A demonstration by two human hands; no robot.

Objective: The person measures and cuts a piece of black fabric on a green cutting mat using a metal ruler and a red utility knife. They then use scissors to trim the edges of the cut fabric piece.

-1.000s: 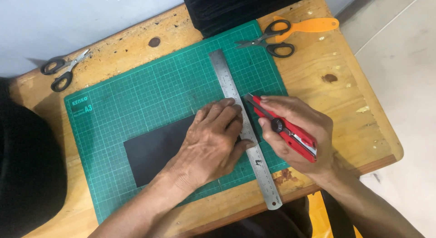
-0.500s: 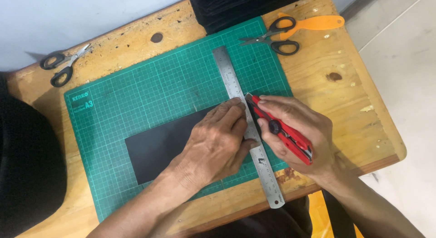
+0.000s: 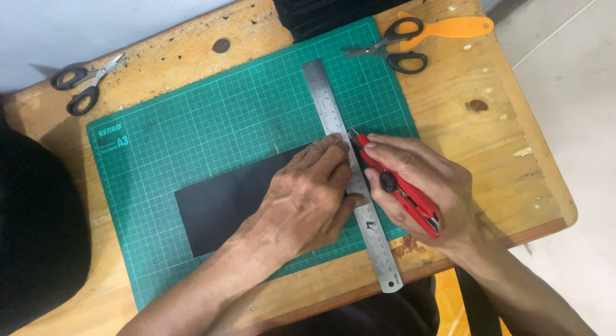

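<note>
The left hand [image 3: 307, 198] lies flat, palm down and fingers spread, on the steel ruler [image 3: 340, 143] and on the dark grey sheet [image 3: 218, 204] beneath it, pinning both to the green cutting mat [image 3: 192, 137]. It grasps nothing; it only presses. The right hand [image 3: 420, 195] is wrapped tight around a red utility knife [image 3: 404, 195], its tip set against the ruler's right edge at the top of the sheet, just beside the left fingertips.

Against the 2 earlier pictures, little has shifted. The left hand stays planted in the same spot on the ruler and the sheet keeps its place on the mat. The knife tip sits at nearly the same point along the ruler as 1 second ago; whether it has travelled at all cannot be told. The whole scene has slid slightly in view, which looks like a head movement, not a move of the things.

The ruler runs diagonally across the mat, its lower end overhanging the front of the wooden table [image 3: 513, 156]. Orange-handled scissors [image 3: 417, 41] lie at the mat's top right corner, and small black-handled scissors [image 3: 83, 86] lie on the table's top left, well apart from the hands.
</note>
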